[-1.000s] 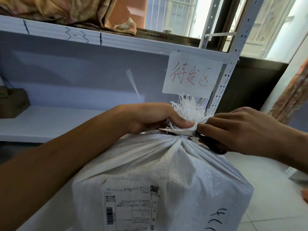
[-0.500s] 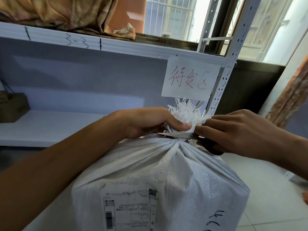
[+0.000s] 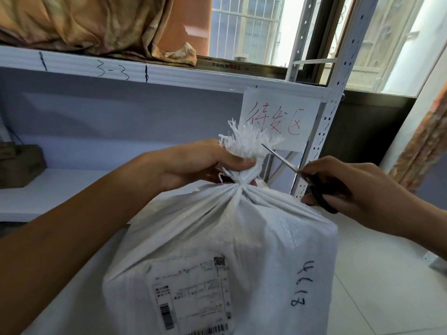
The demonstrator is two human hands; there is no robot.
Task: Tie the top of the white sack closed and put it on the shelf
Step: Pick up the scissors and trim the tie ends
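- Scissors [image 3: 287, 163] have swung up and away from the neck of the white sack [image 3: 217, 250] — a second ago the blades lay flat against the gather, now they point up beside the frayed tuft [image 3: 249, 141].
- Left hand [image 3: 200, 163] is clenched around the bunched top, just above the cinched neck.
- Right hand [image 3: 343, 187] grips the scissors by the black handles, blades nearly together, just right of the sack.
- Sack stands in front of the shelf [image 3: 60, 187], not yet on it.
- Tying looks finished, trimming seemingly done — what remains is likely to put the scissors down, take the sack in both hands and lift it onto the shelf board.
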